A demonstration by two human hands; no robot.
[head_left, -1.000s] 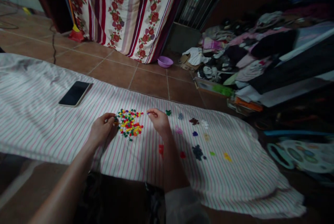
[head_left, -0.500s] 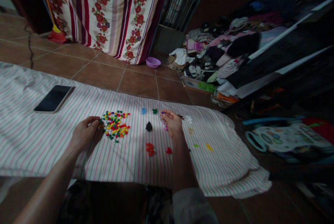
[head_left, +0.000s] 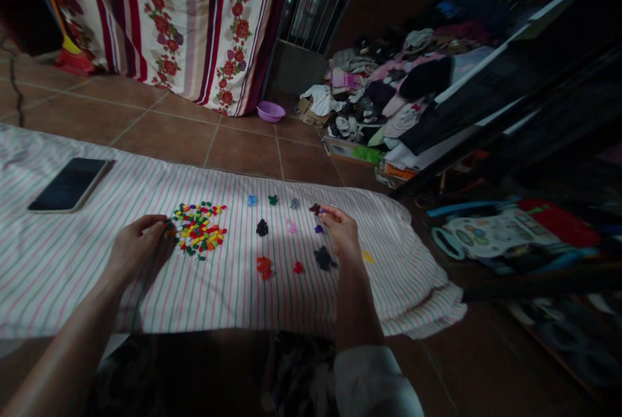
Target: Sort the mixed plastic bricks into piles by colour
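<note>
My right hand (head_left: 340, 226) pinches a small purple piece (head_left: 322, 211) between thumb and fingertips, above the striped cloth. Close by lie a brown cluster (head_left: 315, 208), a little purple heap (head_left: 319, 229) and a dark grey heap (head_left: 323, 258). At the left edge of a mixed pile of small coloured pieces (head_left: 199, 229), my left hand (head_left: 138, 245) has its fingers closed together; what they hold, if anything, is too small to make out. Sorted heaps stand between the hands: light blue (head_left: 252, 200), green (head_left: 273, 199), grey (head_left: 294, 203), black (head_left: 262, 228), pink (head_left: 291, 227), orange (head_left: 263, 267) and red (head_left: 298, 267).
A smartphone (head_left: 70, 185) lies on the striped cloth (head_left: 214, 307) at the left. Yellow pieces (head_left: 368, 256) show beyond my right forearm. On the tiled floor are a purple basin (head_left: 271, 111), a broom (head_left: 75, 57) and a heap of clothes (head_left: 383, 90).
My right hand, with the purple piece, has moved right from the pink heap to beside the brown cluster. The view has shifted right; my left hand stays at the mixed pile.
</note>
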